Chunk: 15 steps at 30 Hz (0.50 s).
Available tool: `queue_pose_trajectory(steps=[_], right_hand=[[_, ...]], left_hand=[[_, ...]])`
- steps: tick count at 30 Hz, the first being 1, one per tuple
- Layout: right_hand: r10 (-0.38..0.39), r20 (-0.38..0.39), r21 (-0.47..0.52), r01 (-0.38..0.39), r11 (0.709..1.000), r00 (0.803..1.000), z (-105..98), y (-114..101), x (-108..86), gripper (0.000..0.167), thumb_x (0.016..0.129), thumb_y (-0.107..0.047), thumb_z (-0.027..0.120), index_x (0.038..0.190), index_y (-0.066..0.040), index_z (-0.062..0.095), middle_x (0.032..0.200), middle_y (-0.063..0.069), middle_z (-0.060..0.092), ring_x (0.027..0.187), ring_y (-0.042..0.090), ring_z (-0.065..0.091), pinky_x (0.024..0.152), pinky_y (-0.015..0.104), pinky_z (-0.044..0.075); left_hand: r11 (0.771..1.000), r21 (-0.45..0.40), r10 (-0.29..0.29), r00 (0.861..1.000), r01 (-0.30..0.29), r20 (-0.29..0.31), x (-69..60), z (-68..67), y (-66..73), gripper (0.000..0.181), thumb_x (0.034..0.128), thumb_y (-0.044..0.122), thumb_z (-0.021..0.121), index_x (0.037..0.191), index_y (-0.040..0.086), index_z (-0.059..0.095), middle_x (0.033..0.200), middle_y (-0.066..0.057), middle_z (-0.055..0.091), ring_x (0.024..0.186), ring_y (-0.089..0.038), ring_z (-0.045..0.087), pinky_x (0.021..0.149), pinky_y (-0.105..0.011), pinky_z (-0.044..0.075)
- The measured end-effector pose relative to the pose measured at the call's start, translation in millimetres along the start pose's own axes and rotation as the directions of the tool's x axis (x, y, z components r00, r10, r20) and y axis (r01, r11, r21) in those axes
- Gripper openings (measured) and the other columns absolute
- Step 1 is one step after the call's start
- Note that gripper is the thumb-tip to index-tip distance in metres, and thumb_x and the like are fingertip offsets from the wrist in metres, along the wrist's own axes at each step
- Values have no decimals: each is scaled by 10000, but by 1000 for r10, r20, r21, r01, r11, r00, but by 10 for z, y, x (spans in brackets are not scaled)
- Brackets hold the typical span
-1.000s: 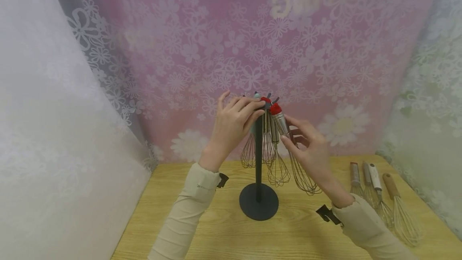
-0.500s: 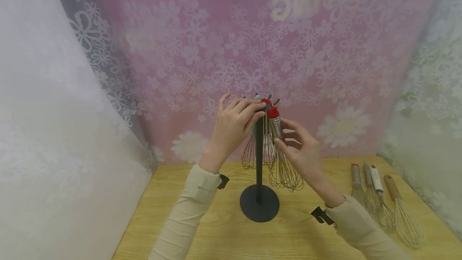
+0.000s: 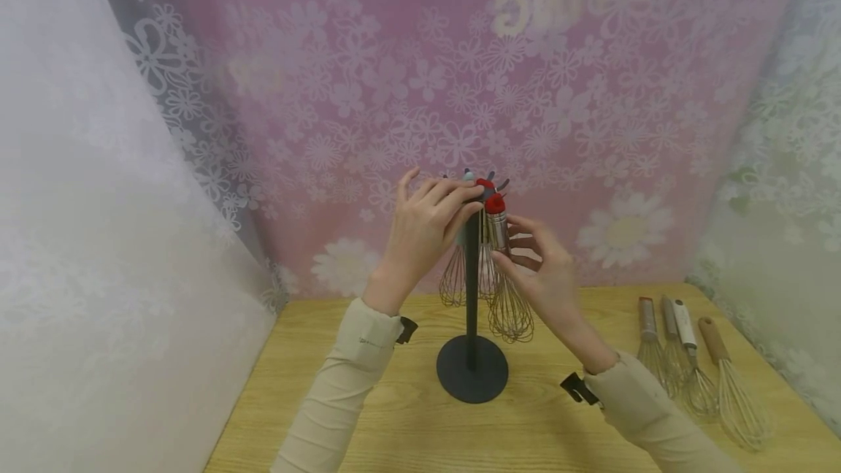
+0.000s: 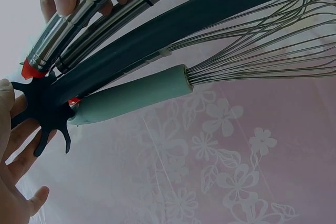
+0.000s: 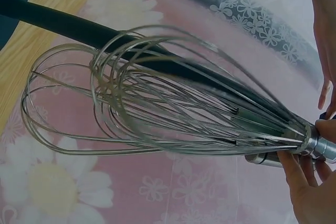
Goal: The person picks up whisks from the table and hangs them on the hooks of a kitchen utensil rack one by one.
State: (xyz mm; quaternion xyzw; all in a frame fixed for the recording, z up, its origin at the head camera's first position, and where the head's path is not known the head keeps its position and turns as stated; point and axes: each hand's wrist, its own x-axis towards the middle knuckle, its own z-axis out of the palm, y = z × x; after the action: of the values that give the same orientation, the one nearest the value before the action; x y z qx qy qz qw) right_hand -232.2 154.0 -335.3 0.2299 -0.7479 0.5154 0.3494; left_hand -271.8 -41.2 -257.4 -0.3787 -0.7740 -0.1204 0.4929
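Note:
A dark stand (image 3: 471, 283) rises from a round base, with hooks at its top and several whisks hanging from it. My left hand (image 3: 430, 217) rests with extended fingers on the stand's top; in the left wrist view its fingers lie behind the hooks. My right hand (image 3: 545, 265) pinches the metal handle of a red-tipped whisk (image 3: 497, 231) close to the stand's right side. In the left wrist view, the red tip (image 4: 32, 71) is at a hook, but whether it is hooked I cannot tell. A mint-green-handled whisk (image 4: 136, 95) hangs beside the pole.
Several whisks lie on the wooden table (image 3: 296, 385) at the right, among them one with a white handle (image 3: 684, 323) and one with a wooden handle (image 3: 712, 339). A pink flowered curtain (image 3: 368, 115) stands behind the table.
My right hand has moved left with the red-tipped whisk, which now hangs more upright and nearer the pole. My left hand has stayed on the stand's top.

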Motion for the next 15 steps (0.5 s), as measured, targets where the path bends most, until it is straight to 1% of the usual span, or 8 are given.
queue_pose_trajectory(steps=[3,6,8,11,15], right_hand=[[-10,1,-14,10,1000,1000,8,9,5,602,826,52,804,1379,-15,577,1186,184,628,975,254,665,827,172,564],[-27,-2,-28,27,999,1000,18,13,8,583,815,89,795,1352,41,571,1169,227,624,955,328,662,819,229,581],[-31,-3,-33,31,999,1000,22,12,9,571,814,103,788,1340,59,570,1161,241,624,947,345,660,816,259,586],[-26,-5,-41,26,999,1000,22,18,5,571,812,97,794,1337,50,575,1159,227,631,941,313,662,811,247,585],[-16,-7,-44,16,999,1000,15,13,2,586,811,75,806,1350,11,584,1165,186,641,936,232,653,804,228,584]], left_hand=[[1000,7,2,1000,-2,0,3,-2,3,254,1004,352,640,1170,204,761,1154,22,740,1062,-177,668,1173,-527,304],[1000,13,3,1000,-3,1,2,-10,10,256,1004,353,640,1176,205,760,1154,23,740,1062,-175,668,1173,-525,304],[1000,13,2,1000,-2,1,0,-14,14,257,1003,353,641,1178,206,759,1153,24,740,1059,-175,668,1174,-527,302],[1000,9,-3,1000,3,1,-1,-16,18,257,1002,353,642,1174,204,760,1148,22,741,1053,-177,668,1174,-529,299],[1000,14,-9,1000,8,6,5,-14,22,258,1002,364,639,1164,204,762,1132,21,741,1043,-182,668,1174,-530,299]])
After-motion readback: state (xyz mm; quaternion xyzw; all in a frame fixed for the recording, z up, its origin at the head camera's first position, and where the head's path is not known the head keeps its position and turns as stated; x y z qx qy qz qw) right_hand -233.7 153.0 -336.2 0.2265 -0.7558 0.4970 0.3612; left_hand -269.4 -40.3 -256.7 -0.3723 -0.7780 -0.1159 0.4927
